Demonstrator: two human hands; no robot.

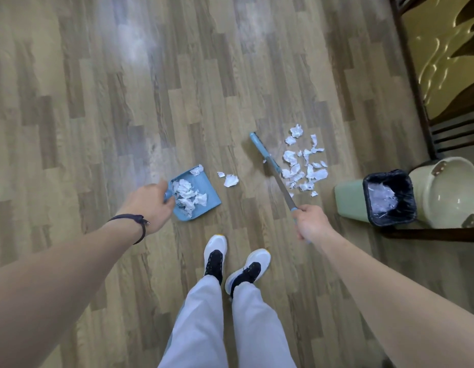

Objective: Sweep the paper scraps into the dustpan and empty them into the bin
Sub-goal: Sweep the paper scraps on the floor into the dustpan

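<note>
A blue dustpan [209, 193] lies flat on the wood floor with several white paper scraps in it. My left hand [148, 204] grips its handle at the left end. My right hand [310, 224] holds the grey handle of a blue broom [265, 152], whose head rests on the floor to the right of the pan. A loose pile of paper scraps [303, 166] lies just right of the broom head. Two more scraps [230, 179] sit between the pan and the broom. The green bin [348, 196] with a black liner stands at the right and holds some paper.
A cream bucket [451, 192] stands right behind the bin. Dark wooden furniture legs and rails [427, 232] run along the right side. My two feet in white and black shoes [237, 264] stand just below the dustpan and broom.
</note>
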